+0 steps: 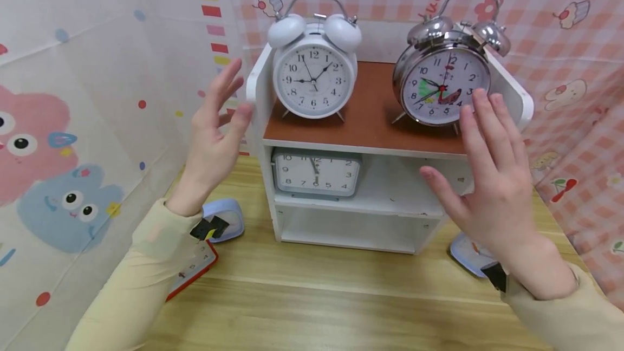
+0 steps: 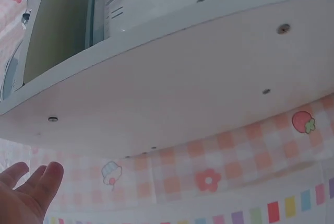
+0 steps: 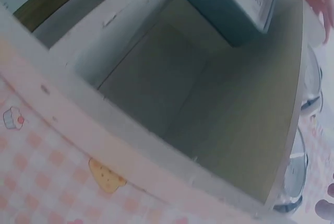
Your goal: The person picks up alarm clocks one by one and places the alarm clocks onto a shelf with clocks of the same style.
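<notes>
Got a loose, empty left hand [image 1: 213, 135] beside the white shelf unit [image 1: 400, 180], straight-fingered empty right hand [image 1: 499, 188] near the round silver twin-bell alarm clock [image 1: 434, 80] on the brown top [image 1: 375, 110]. Probably worth nudging low, gently, avoiding the bells [image 1: 431, 29].

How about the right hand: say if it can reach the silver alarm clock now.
Probably yes: the right hand, its fingers straight, overlaps the lower right of the silver alarm clock in the head view, with nothing visible between them.

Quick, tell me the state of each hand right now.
Left hand: open, holding nothing.
Right hand: open, holding nothing; whether it touches the silver alarm clock is unclear.
</notes>
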